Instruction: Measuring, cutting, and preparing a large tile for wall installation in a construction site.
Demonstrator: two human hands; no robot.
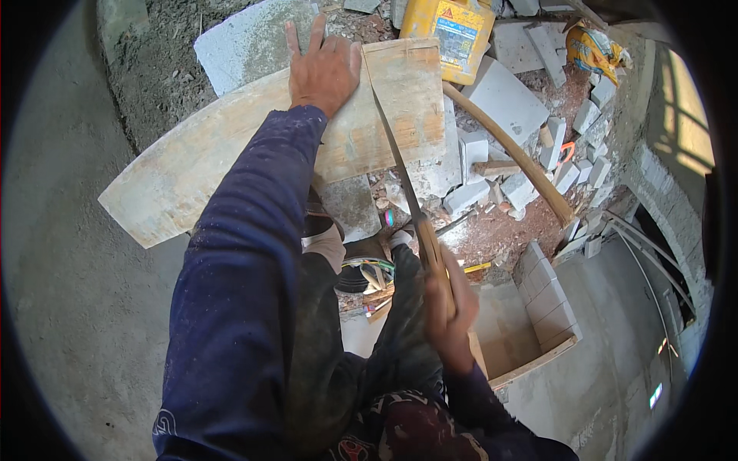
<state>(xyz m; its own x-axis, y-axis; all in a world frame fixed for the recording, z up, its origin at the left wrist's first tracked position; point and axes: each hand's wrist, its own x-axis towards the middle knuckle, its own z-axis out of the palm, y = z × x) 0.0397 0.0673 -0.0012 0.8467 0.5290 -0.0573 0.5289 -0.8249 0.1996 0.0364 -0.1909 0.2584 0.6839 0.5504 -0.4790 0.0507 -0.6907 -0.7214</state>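
Observation:
My left hand lies with spread fingers on a pale, weathered wooden board, close to its far edge. My right hand is closed around the wooden handle of a hand saw. The saw's long blade reaches up across the board to just right of my left fingers, at the board's far edge. The blade's teeth are too small to make out. My left sleeve covers part of the board.
A yellow jerrycan, a long wooden handle, grey blocks and a yellow bag lie among rubble. A block-sided box stands at lower right. My legs and a bucket are below the board.

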